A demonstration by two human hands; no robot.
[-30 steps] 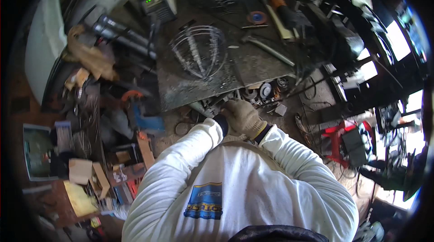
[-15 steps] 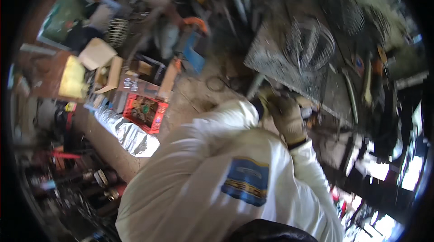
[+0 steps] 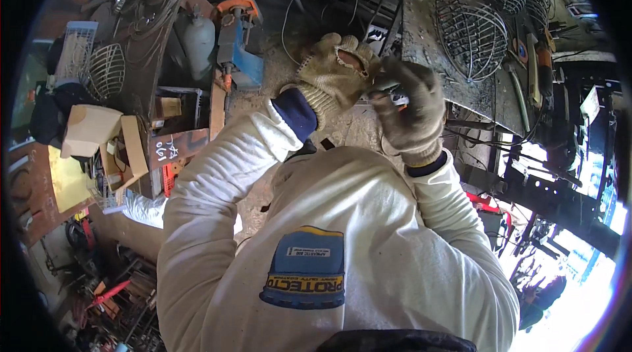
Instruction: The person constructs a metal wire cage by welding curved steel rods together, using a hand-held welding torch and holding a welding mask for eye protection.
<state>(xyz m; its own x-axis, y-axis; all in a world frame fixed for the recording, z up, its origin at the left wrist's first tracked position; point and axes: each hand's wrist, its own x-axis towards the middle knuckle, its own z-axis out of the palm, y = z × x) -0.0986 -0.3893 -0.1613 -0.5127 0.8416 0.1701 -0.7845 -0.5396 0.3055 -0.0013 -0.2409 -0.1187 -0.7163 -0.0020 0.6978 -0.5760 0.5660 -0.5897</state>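
Lettering (image 3: 305, 281) runs upside down to us across a blue and yellow printed design (image 3: 309, 239) on the white shirt (image 3: 382, 220), on our side of the workbench (image 3: 421, 10). A pale panel (image 3: 305, 252) within it carries smaller type. Well left of the workbench, we find white handwritten characters (image 3: 166, 149) on a brown board.

Our left hand (image 3: 337, 79), just left of the workbench, is loosely unfolded with its fingers bent; we see nothing in its grasp. Its tan knitted left glove (image 3: 322, 82) has a ragged hole (image 3: 352, 60) with skin showing through. Our right hand (image 3: 411, 105), in a darker right glove (image 3: 421, 125), comes in front of the workbench's near left corner, fingers curled toward the left glove. Its fingertips lie just beside that glove; we cannot tell whether they touch it, or whether they pinch anything.

On the workbench, beyond the right hand, we see a domed wire cage (image 3: 473, 36), and toward the workbench's right side an orange-bodied tool (image 3: 544, 66). Left of the workbench stand a blue and orange machine (image 3: 243, 59) and a grey cylinder (image 3: 199, 41); farther left of it, a cardboard box (image 3: 92, 131).
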